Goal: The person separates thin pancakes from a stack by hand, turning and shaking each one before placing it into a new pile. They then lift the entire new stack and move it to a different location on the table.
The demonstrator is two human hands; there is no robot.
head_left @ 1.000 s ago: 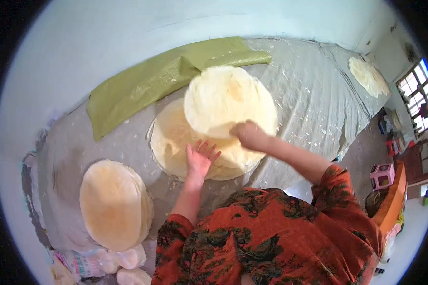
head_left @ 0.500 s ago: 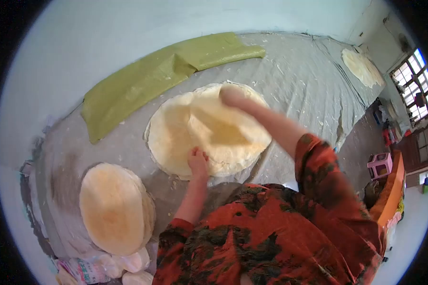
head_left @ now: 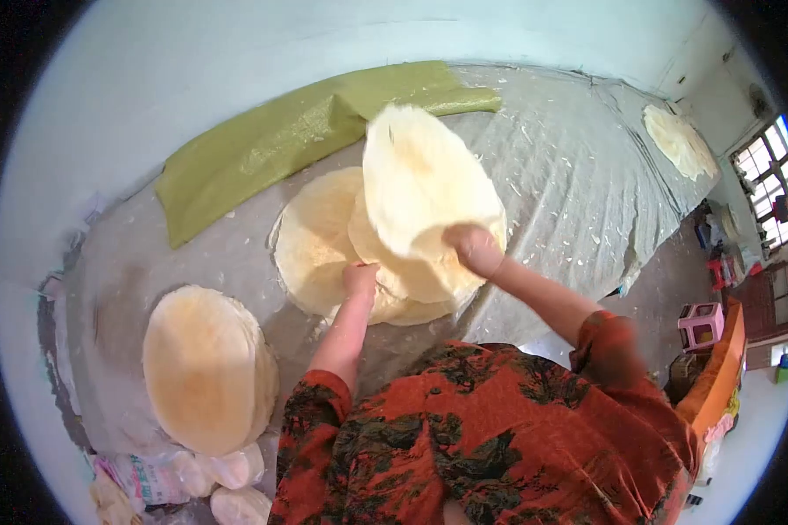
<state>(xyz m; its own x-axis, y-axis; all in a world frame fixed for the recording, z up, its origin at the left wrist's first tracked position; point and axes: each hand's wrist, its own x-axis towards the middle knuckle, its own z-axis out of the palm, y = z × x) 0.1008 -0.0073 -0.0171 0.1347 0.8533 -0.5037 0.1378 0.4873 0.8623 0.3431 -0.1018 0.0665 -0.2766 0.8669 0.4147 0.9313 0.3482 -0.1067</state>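
A thin, pale round flatbread (head_left: 416,171) stands lifted and tilted above the middle stack, its far edge raised. My right hand (head_left: 475,250) is closed on its near right edge, slightly blurred. Lower left of it, my left hand (head_left: 360,279) has its fingers pinched at the edge of a sheet on the stack; which sheet is partly hidden by the fingers. Beneath both hands lies the wide stack of flatbreads (head_left: 315,232), its top sheets overlapping unevenly. A second, taller stack (head_left: 203,367) of the same rounds sits to the left, apart from my hands.
A folded olive-green sheet (head_left: 263,144) lies along the wall. Grey covering (head_left: 560,166) with scattered crumbs spreads under the stacks. Another flatbread pile (head_left: 677,143) is at the far right. Plastic-wrapped packages (head_left: 162,481) lie lower left, and a pink stool (head_left: 700,325) stands right.
My right hand has come back toward me from the stack's far edge, and a flatbread now rises off the stack. My left hand stays near the stack's front edge.
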